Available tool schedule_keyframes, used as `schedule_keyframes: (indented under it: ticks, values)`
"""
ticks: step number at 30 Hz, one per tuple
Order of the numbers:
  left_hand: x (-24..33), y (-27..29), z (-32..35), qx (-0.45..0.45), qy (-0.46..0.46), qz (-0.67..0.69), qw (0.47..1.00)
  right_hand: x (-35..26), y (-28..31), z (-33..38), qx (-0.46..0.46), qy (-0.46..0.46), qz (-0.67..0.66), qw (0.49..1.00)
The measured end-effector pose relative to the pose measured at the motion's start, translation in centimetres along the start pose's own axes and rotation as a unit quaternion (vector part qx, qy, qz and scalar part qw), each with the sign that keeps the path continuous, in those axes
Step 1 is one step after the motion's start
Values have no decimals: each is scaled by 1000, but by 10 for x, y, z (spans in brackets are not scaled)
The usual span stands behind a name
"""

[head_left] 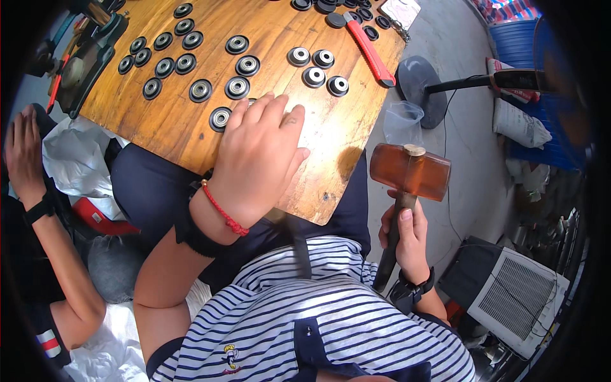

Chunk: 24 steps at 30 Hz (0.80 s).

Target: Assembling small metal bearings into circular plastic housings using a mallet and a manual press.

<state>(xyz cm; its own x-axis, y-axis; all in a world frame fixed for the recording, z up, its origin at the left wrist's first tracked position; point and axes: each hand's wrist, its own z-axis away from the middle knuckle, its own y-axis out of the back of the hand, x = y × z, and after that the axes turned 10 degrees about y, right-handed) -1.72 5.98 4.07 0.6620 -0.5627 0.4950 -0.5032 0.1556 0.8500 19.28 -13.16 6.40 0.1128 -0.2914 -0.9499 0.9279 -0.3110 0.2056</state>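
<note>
Clenched right hand [406,237] grips mallet [407,175] upright (amber head), left hand [258,159] flat, fingers together, on wooden board [172,121] beside black rollers [219,118].

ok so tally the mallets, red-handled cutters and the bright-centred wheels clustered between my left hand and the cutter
mallet: 1
red-handled cutter: 1
bright-centred wheels: 4
total: 6
</note>
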Motion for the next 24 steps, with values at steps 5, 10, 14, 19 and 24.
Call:
schedule_keyframes:
  ticks: [5,10,14,19,24]
  values:
    - [0,-33,-50,-37,-52,-69,996,-2,-2,-2,-21,10,-28,999]
    - [24,-26,30,-133,-100,11,986,4,5,8,-22,41,36,998]
    - [18,-43,78,-68,-97,85,989,-2,10,3,-125,41,140,981]
    - [14,-55,89,59,26,110,992,-19,2,7,-189,247,310,898]
    - [11,-60,91,56,45,90,993,-56,-19,-23,-251,24,370,894]
